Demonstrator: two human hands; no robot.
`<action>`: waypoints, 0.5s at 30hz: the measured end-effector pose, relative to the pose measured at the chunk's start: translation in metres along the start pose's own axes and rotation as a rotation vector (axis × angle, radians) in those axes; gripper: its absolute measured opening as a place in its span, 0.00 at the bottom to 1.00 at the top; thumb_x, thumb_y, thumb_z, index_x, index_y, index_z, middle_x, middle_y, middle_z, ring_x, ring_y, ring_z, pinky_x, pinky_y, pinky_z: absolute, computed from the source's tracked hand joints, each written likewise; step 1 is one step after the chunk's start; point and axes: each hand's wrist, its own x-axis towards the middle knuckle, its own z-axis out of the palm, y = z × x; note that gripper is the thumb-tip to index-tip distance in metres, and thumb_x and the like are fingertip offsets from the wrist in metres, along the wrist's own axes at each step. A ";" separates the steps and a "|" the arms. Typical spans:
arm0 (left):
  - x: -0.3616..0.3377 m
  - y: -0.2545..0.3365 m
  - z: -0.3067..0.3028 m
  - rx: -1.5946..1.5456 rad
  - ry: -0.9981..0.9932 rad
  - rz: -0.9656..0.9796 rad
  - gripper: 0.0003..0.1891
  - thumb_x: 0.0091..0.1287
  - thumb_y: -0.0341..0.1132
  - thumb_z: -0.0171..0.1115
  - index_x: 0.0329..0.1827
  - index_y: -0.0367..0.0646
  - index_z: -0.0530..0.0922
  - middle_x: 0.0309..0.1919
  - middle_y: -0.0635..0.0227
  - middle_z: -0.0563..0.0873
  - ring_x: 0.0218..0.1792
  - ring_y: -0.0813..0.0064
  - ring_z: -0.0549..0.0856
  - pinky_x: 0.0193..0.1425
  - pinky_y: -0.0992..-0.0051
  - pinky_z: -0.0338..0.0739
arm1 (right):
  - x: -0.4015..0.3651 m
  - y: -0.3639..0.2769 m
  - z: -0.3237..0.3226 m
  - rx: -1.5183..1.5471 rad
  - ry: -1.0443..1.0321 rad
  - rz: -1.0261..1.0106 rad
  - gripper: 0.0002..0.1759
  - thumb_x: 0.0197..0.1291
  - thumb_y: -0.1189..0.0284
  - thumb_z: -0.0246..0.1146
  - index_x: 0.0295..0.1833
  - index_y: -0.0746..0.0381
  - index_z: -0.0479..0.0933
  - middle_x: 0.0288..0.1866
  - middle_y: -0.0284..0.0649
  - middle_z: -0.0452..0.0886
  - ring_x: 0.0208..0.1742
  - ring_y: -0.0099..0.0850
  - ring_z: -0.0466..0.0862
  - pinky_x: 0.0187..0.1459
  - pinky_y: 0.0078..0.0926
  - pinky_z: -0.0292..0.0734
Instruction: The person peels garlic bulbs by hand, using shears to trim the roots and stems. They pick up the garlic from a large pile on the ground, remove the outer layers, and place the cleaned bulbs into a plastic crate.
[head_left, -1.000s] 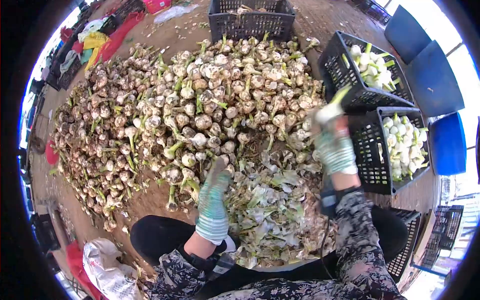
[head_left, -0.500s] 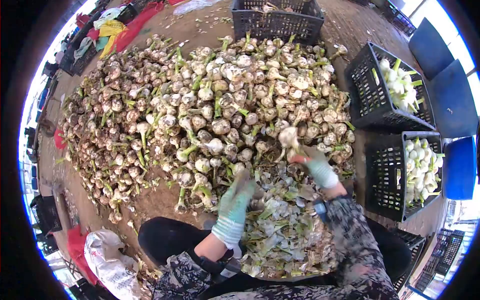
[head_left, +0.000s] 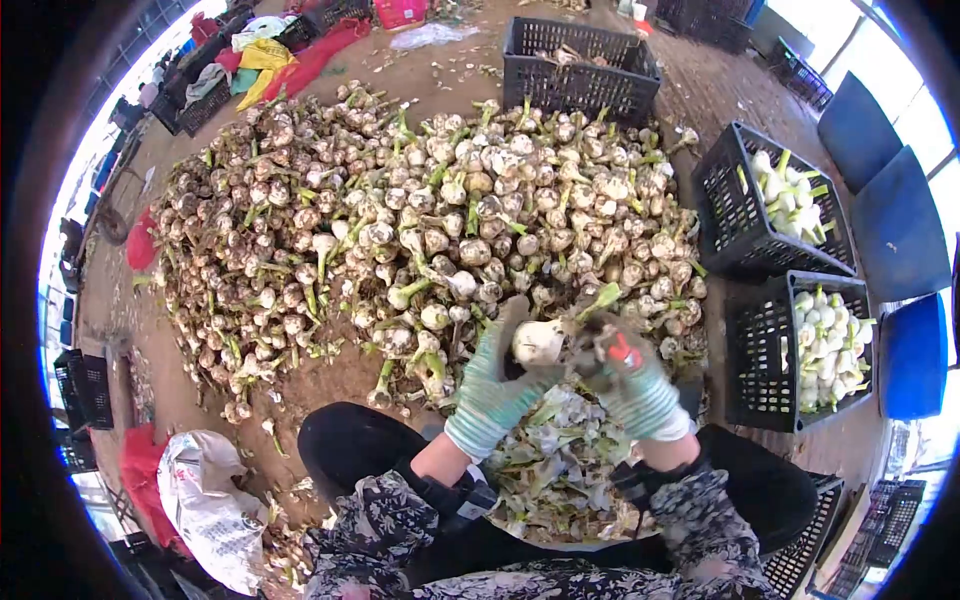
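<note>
Both my gloved hands meet in front of me around one garlic bulb (head_left: 538,342) with a short green stalk. My left hand (head_left: 495,385) cups the bulb from the left. My right hand (head_left: 628,378) grips it from the right, with something small and red at the fingers. Beneath my hands lies a heap of peeled husks and leaves (head_left: 560,470) over my lap. Just beyond spreads a big pile of unpeeled garlic (head_left: 420,220) on the dirt floor.
Two black crates of clean white bulbs (head_left: 790,200) (head_left: 830,340) stand at my right, another black crate (head_left: 580,70) beyond the pile. Blue panels (head_left: 890,230) line the far right. A white sack (head_left: 205,505) lies by my left knee. Clothes and crates sit at the far left.
My right hand came back from the right-hand crates, took a bulb from the pile and drew it toward me. My left hand rose from the husks to meet it.
</note>
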 end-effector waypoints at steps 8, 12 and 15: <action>-0.001 0.027 -0.001 0.778 -0.048 0.369 0.39 0.39 0.30 0.72 0.59 0.39 0.65 0.53 0.55 0.72 0.49 0.60 0.76 0.50 0.69 0.72 | -0.010 0.013 0.026 -1.053 0.062 -0.437 0.23 0.51 0.69 0.60 0.55 0.58 0.68 0.48 0.50 0.75 0.47 0.44 0.76 0.47 0.38 0.71; -0.002 0.022 -0.005 0.663 -0.112 0.350 0.41 0.38 0.30 0.74 0.60 0.39 0.65 0.49 0.57 0.75 0.47 0.59 0.76 0.50 0.69 0.72 | 0.008 0.037 0.006 -0.511 0.124 -0.201 0.28 0.61 0.58 0.49 0.59 0.68 0.56 0.50 0.55 0.65 0.46 0.42 0.73 0.44 0.34 0.72; -0.006 0.018 -0.003 0.615 -0.159 0.316 0.41 0.39 0.26 0.72 0.61 0.40 0.63 0.53 0.59 0.72 0.51 0.63 0.75 0.54 0.70 0.71 | 0.001 0.033 0.003 -0.319 -0.038 -0.080 0.34 0.62 0.56 0.44 0.62 0.71 0.48 0.58 0.66 0.57 0.53 0.50 0.70 0.48 0.39 0.71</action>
